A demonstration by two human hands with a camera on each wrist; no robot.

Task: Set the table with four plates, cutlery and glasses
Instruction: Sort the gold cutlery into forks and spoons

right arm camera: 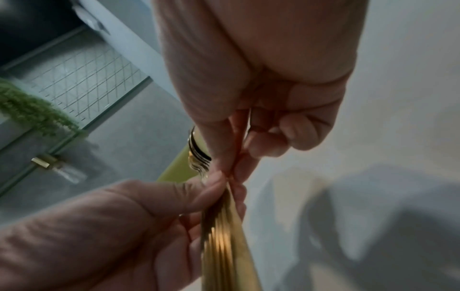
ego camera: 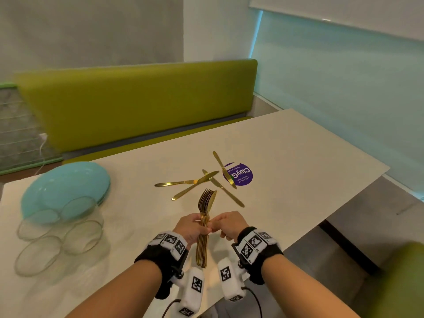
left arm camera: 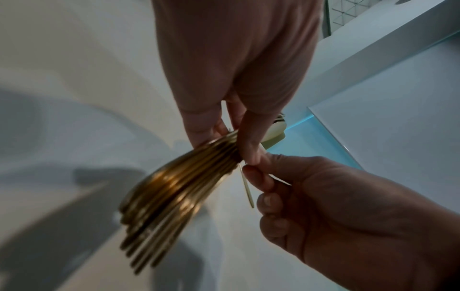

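In the head view, the left hand [ego camera: 191, 228] is gripping a bundle of gold-coloured metal forks and knives [ego camera: 204, 222] by the handles, tines pointing away over the pale rectangular table [ego camera: 298, 157], while the right hand [ego camera: 229, 224] is pinching one piece at the bundle's edge with thumb and fingertips, the other fingers curled. Four loose gold table knives [ego camera: 202, 183] are lying crossed on the table beyond the hands, one partly over a round purple sticker [ego camera: 243, 176]. A stack of turquoise round plates [ego camera: 66, 187] is sitting at the left, with four clear glass tumblers [ego camera: 68, 230] just beside it; the tumblers appear to hold nothing, though transparency limits certainty. In the left wrist view, the handle ends are fanning out below the left hand's [left arm camera: 231, 78] fingers [left arm camera: 251, 141], and the right hand [left arm camera: 348, 216] is holding a single thin handle [left arm camera: 246, 187] apart from the rest. In the right wrist view, the right hand's [right arm camera: 261, 78] thumb and forefinger are meeting on the bundle [right arm camera: 224, 236] held by the left hand [right arm camera: 112, 226]. Risk: a loosened left grip during extraction would let several pieces slide out and scatter; a dragged neighbouring piece could fall onto the table.
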